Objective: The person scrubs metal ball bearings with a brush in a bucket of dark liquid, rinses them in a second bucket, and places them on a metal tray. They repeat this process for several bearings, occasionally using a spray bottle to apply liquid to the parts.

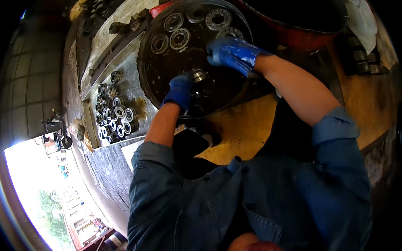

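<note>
Over the basin (226,89), our left hand (180,89) grips a bearing (198,76); whether our right hand (230,55) grips anything, we can't tell. We'd best work low.

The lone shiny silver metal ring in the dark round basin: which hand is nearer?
Left. The blue-gloved left hand is close beside the ring; the right hand is farther, beyond and rightward.

The right hand (232,54) hides part of a bearing (231,30).

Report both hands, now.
Left hand: at a shiny metal ring; too blurred to tell its grip.
Right hand: nothing held shows; open or closed cannot be told.
</note>
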A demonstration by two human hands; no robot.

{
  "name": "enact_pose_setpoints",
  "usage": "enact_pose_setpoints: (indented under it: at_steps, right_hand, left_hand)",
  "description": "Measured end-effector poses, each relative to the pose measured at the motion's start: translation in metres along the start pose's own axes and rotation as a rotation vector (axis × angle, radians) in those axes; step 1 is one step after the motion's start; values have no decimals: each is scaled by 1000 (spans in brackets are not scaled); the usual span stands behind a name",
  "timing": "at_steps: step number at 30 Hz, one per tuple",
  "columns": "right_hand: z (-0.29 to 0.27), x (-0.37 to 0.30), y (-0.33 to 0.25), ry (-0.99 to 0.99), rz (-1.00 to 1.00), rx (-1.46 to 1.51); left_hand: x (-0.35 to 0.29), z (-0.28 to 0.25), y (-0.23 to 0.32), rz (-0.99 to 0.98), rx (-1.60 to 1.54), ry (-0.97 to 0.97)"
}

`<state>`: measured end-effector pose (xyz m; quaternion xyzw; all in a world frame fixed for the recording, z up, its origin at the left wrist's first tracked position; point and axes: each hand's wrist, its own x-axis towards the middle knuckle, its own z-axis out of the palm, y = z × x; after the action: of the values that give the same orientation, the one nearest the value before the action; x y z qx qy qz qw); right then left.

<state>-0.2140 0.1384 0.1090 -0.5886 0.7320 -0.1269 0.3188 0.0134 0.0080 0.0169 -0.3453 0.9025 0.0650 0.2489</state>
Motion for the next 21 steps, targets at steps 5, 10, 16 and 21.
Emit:
enact_pose_setpoints:
  at_steps: [5,10,16,21]
  right_hand:
    - [1,5,-6,-1,-53,1]
    - [7,-3,12,13,-55,51]
    - [2,8,-1,-54,-5,-30]
    - [11,6,6,-5,-110,16]
  left_hand:
    - [3,-1,-23,-54,-618,-132]
    - [-19,-35,29,-99,-16,-74]
    - [4,-19,0,-155,-387,-149]
    - [-5,-10,-8,149,141,96]
